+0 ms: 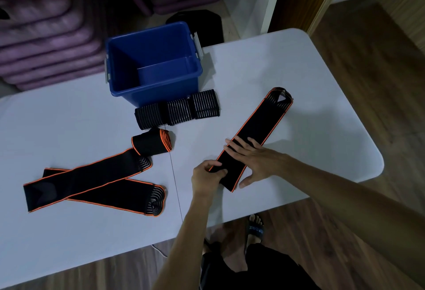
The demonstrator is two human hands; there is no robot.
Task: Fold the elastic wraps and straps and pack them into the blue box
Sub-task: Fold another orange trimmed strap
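- Two hands work one black wrap with orange edging (255, 138), laid out diagonally on the white table (310, 71), its far end pointing toward the table's far right corner.
- Left hand (205, 178) has fingers curled round the wrap's near end, seemingly to turn it over and start the fold.
- Right hand (251, 159) lies flat with fingers spread across the wrap just beyond the left hand; judged purpose: to pin the fabric so the elastic does not creep while the end is folded.
- Blue box (153, 63) stands open at the table's far edge, its visible interior holding no wraps; packing appears not yet begun.
- Striped black wraps (178, 110), already folded, lie against the box's near wall, likely staged for loading.
- One rolled orange-edged wrap (151, 141) sits near them; two unfolded orange-edged wraps (96, 186) lie crossed at the left, awaiting folding.
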